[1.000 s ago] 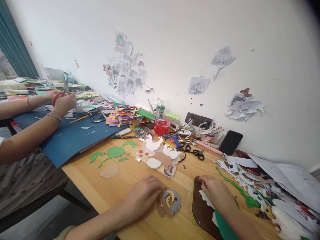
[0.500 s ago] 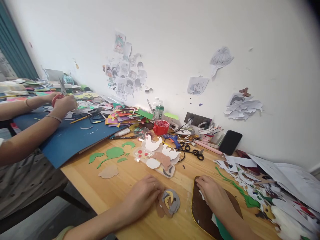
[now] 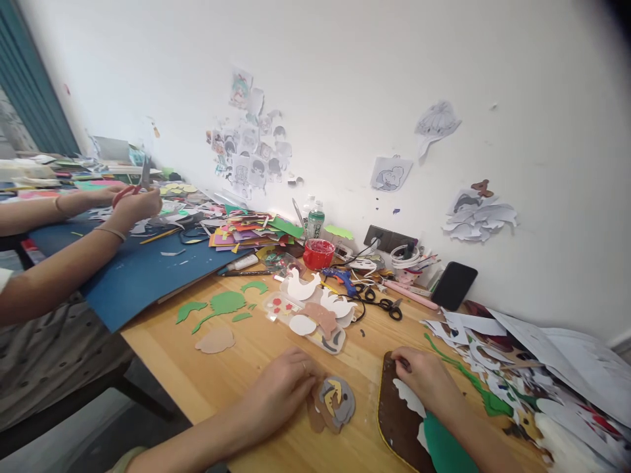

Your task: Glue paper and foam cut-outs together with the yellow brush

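Note:
My left hand (image 3: 290, 384) rests on the wooden table (image 3: 276, 450), fingers bent and pressed together at the left edge of a layered paper cut-out (image 3: 345, 402) in grey, yellow and brown. My right hand (image 3: 422, 373) is above the top of a dark brown board (image 3: 394, 427) with a yellow rim, thumb and fingers pinched. Whatever is in that pinch is too small to make out. A white scalloped piece (image 3: 409, 396) and a green piece (image 3: 446, 447) lie on the board, partly under my right forearm.
Beyond my hands lie green leaf cut-outs (image 3: 227, 302), a clear tray (image 3: 332, 345) with paper shapes, a blue glue gun (image 3: 342, 279) and a red cup (image 3: 318, 255). Paper scraps (image 3: 486, 355) crowd the right. At left, another person's hands hold red-handled scissors (image 3: 127, 192).
My right hand has lifted a little from the board and its fingers have drawn into a pinch; more of the white piece shows. My left hand stays by the cut-out.

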Tool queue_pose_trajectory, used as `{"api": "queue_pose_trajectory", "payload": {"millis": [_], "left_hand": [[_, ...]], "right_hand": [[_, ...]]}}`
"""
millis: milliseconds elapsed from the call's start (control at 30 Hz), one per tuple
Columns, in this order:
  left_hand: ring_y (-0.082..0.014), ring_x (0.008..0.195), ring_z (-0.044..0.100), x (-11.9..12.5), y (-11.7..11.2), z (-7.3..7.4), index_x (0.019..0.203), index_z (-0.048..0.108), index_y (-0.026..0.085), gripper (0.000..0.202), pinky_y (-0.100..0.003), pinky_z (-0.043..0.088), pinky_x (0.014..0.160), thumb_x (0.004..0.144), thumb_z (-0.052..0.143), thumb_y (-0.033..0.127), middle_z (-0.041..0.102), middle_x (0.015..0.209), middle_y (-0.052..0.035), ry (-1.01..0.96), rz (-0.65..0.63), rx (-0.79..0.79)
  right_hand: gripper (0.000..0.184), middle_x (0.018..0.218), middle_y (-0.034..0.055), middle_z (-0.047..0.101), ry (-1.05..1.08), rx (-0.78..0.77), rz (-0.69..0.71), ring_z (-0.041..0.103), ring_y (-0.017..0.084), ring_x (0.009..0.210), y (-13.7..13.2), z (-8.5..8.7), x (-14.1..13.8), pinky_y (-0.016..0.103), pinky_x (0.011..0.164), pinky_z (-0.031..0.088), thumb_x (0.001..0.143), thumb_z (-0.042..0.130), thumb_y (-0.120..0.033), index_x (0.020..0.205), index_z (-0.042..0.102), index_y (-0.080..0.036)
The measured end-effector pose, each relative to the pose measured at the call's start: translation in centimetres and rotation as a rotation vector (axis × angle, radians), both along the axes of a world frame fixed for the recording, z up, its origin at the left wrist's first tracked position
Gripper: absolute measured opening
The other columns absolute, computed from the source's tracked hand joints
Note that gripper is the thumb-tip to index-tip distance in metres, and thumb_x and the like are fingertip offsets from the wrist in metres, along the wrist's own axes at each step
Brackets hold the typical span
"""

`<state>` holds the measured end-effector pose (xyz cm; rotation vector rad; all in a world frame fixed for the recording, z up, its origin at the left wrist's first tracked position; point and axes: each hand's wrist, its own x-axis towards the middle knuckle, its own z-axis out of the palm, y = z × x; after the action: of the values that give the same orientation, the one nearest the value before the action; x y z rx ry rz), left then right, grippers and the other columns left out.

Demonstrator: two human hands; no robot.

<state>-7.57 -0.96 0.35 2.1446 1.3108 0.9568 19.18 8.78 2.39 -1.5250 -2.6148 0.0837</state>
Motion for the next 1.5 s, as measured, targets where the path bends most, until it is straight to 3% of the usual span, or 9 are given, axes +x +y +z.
{"api": "queue_pose_trajectory", "payload": {"millis": [167, 367, 600, 867, 1000, 1133, 1333, 1500], "left_hand": [[-0.0128, 0.081, 0.049, 0.0, -0.1, 0.1, 0.078, 0.058, 0.018, 0.021, -0.023, 0.039, 0.074, 0.086, 0.041, 0.009, 0.058, 0.081, -0.0003, -0.001, -0.003, -0.009], [-0.0129, 0.08, 0.05, 0.1, -0.1, 0.1, 0.077, 0.058, 0.018, 0.021, -0.023, 0.04, 0.073, 0.086, 0.041, 0.009, 0.058, 0.08, -0.0005, 0.013, 0.009, -0.015], [-0.0136, 0.084, 0.051, 0.1, -0.2, 0.3, 0.081, 0.06, 0.018, 0.019, -0.023, 0.04, 0.078, 0.086, 0.043, 0.01, 0.06, 0.084, -0.001, 0.021, 0.005, -0.009], [-0.014, 0.083, 0.052, -0.1, -0.3, 0.4, 0.082, 0.062, 0.017, 0.02, -0.023, 0.041, 0.077, 0.086, 0.043, 0.011, 0.061, 0.081, -0.0022, 0.063, 0.02, 0.005], [-0.0145, 0.083, 0.051, 0.0, -0.3, 0.3, 0.08, 0.061, 0.017, 0.022, -0.024, 0.042, 0.077, 0.088, 0.041, 0.013, 0.06, 0.081, -0.0027, 0.095, 0.02, 0.03], [-0.015, 0.082, 0.05, 0.0, -0.3, -0.1, 0.08, 0.06, 0.016, 0.022, -0.025, 0.042, 0.075, 0.088, 0.04, 0.014, 0.059, 0.08, -0.0033, 0.108, 0.017, 0.047], [-0.0152, 0.08, 0.05, 0.1, -0.3, -0.3, 0.081, 0.06, 0.016, 0.022, -0.025, 0.041, 0.073, 0.088, 0.04, 0.013, 0.059, 0.079, -0.0033, 0.096, 0.017, 0.054], [-0.0154, 0.081, 0.049, 0.1, -0.3, -0.3, 0.08, 0.059, 0.017, 0.021, -0.025, 0.041, 0.073, 0.088, 0.04, 0.012, 0.059, 0.08, -0.0028, 0.102, 0.02, 0.046]], "right_hand": [[0.022, 0.091, 0.0025, 0.063, 0.058, -0.025, 0.083, 0.057, 0.015, 0.086, -0.4, -0.1, 0.3, 0.03, 0.077, 0.042, 0.085, 0.039, -0.014, 0.089, 0.061, -0.018], [0.025, 0.088, 0.0062, 0.06, 0.068, -0.004, 0.085, 0.056, 0.017, 0.081, -1.3, -1.4, -0.5, 0.028, 0.073, 0.041, 0.084, 0.037, -0.018, 0.083, 0.062, -0.019], [0.028, 0.081, 0.007, 0.059, 0.027, 0.059, 0.081, 0.056, 0.019, 0.078, -0.5, -2.6, -0.6, 0.029, 0.072, 0.039, 0.085, 0.033, -0.016, 0.075, 0.06, -0.019], [0.025, 0.077, 0.0029, 0.064, 0.078, 0.107, 0.058, 0.06, 0.019, 0.071, 0.0, -2.3, -0.1, 0.029, 0.062, 0.04, 0.077, 0.038, -0.014, 0.069, 0.06, -0.022], [0.025, 0.088, 0.0051, 0.067, 0.212, 0.118, 0.024, 0.061, 0.022, 0.081, -0.5, -1.3, 0.0, 0.031, 0.069, 0.044, 0.079, 0.039, -0.022, 0.076, 0.063, -0.022], [0.023, 0.092, 0.0048, 0.066, 0.369, 0.057, 0.056, 0.06, 0.02, 0.086, -2.6, 0.3, -2.5, 0.03, 0.079, 0.044, 0.082, 0.043, -0.028, 0.082, 0.065, -0.022], [0.023, 0.074, -0.0017, 0.065, 0.398, -0.124, 0.241, 0.059, 0.013, 0.069, -6.9, 0.4, -8.0, 0.021, 0.064, 0.044, 0.082, 0.046, -0.018, 0.072, 0.066, -0.024], [0.028, 0.083, -0.0012, 0.064, 0.366, -0.099, 0.212, 0.057, 0.013, 0.08, -7.2, 0.2, -8.2, 0.021, 0.07, 0.042, 0.087, 0.038, -0.019, 0.087, 0.065, -0.025]]}}
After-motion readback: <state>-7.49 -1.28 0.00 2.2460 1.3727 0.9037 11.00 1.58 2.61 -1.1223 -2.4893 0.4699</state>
